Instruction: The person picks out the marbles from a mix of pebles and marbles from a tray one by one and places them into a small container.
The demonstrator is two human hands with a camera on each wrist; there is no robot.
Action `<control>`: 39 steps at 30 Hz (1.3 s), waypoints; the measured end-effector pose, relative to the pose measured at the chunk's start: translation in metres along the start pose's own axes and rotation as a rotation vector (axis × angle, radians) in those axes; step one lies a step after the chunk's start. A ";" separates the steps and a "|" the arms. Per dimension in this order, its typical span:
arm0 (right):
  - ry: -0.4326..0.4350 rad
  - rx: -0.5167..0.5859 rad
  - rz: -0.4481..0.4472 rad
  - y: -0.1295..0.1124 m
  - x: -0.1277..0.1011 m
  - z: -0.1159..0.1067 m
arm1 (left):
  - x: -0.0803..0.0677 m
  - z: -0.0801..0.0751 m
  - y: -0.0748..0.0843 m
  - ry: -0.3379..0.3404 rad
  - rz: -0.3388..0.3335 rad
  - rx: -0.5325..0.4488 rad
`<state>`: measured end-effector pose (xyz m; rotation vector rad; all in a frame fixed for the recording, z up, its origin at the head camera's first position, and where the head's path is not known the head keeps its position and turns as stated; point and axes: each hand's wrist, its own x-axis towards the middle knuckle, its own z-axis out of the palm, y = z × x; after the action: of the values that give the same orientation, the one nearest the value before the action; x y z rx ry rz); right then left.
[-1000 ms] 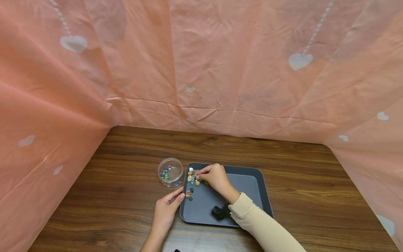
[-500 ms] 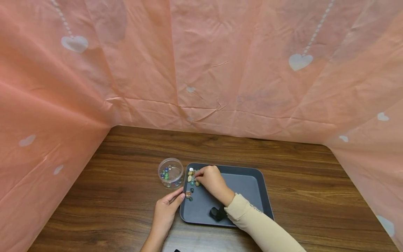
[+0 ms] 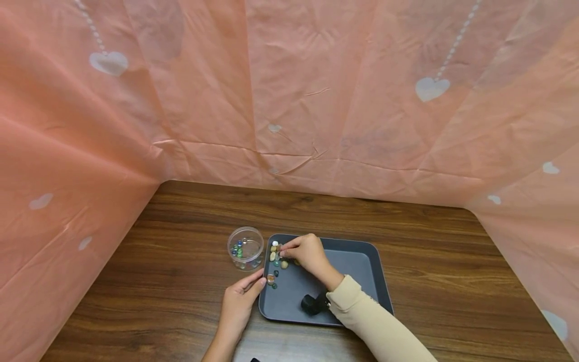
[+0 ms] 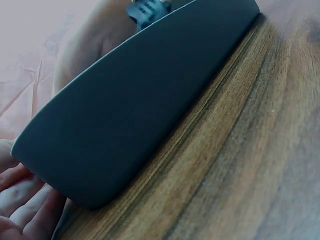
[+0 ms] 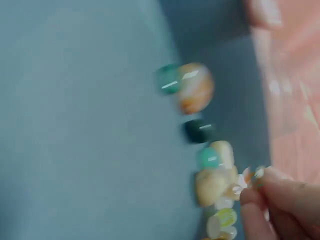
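Stones (image 3: 274, 257) are lying in the tray's (image 3: 357, 261) far-left corner, where the right hand (image 3: 306, 254) is pinching one. The left hand (image 3: 238, 301), fingers relaxed, is touching the tray's left rim. A jar (image 3: 245, 248) is standing nearby on the bench (image 3: 181, 281).

The person is wearing a long cream-beige sleeve (image 3: 375, 322) on the right arm, running snugly down to the wrist and wrinkling a little near the cuff. A small black camera unit (image 3: 313, 303) is sitting strapped at that wrist. The left forearm (image 3: 221, 344) is showing bare, with no sleeve, and both hands are going ungloved, fingernails short and plain.
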<state>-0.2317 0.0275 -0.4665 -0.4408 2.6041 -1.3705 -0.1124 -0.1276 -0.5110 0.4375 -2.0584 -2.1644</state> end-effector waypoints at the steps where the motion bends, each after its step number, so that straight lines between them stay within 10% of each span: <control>1: -0.014 0.111 0.052 0.000 0.001 -0.002 | 0.000 0.000 0.000 0.002 0.000 0.000; 6: -0.077 0.547 0.257 -0.002 0.007 -0.007 | 0.001 0.000 0.000 0.010 0.002 -0.004; 14: -0.126 0.698 0.279 -0.017 0.015 -0.006 | 0.002 0.000 -0.001 0.007 0.001 0.006; 20: -0.123 0.496 0.177 -0.039 0.019 0.001 | 0.002 -0.001 -0.001 0.005 -0.004 0.014; 27: -0.007 -0.002 -0.207 -0.054 0.022 0.015 | 0.002 -0.001 -0.001 0.000 -0.001 0.016; 39: -0.013 -0.103 -0.318 -0.064 0.021 0.026 | 0.001 -0.001 0.000 -0.007 0.008 0.015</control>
<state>-0.2321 -0.0340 -0.4284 -0.9101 2.6885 -1.3135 -0.1132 -0.1293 -0.5108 0.4232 -2.0772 -2.1505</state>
